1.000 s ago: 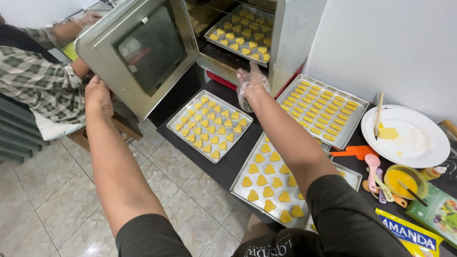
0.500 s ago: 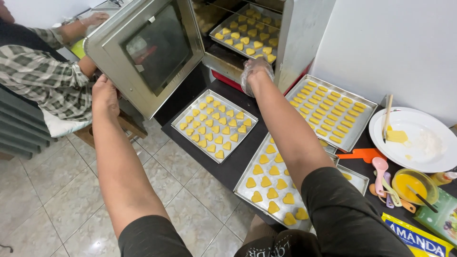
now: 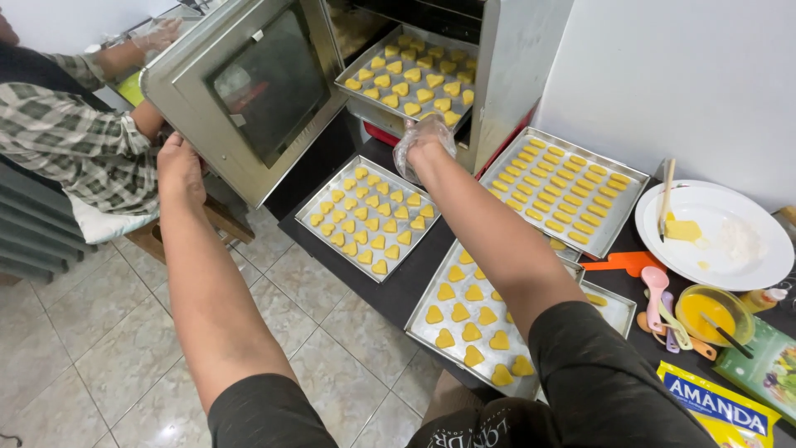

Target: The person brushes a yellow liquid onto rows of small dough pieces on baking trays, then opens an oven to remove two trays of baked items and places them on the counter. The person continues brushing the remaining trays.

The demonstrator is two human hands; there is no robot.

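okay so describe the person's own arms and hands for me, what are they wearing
Both arms are bare from short black sleeves down. The right hand wears a thin, clear, crinkled plastic glove. The left hand is bare, with no glove, watch or rings visible.

1. This is a home kitchen where someone is baking.
2. A shiny metal oven (image 3: 348, 75) stands open, with its glass door (image 3: 249, 91) swung out.
3. Metal baking trays (image 3: 369, 217) full of little yellow heart cookies (image 3: 464, 311) sit on a dark table (image 3: 398, 286).
4. A white plate (image 3: 746, 249), a small bowl of yellow egg wash (image 3: 713, 314) and spoons lie close by.
5. The floor (image 3: 83, 348) has pale tiles, and the wall (image 3: 688, 75) is plain white.
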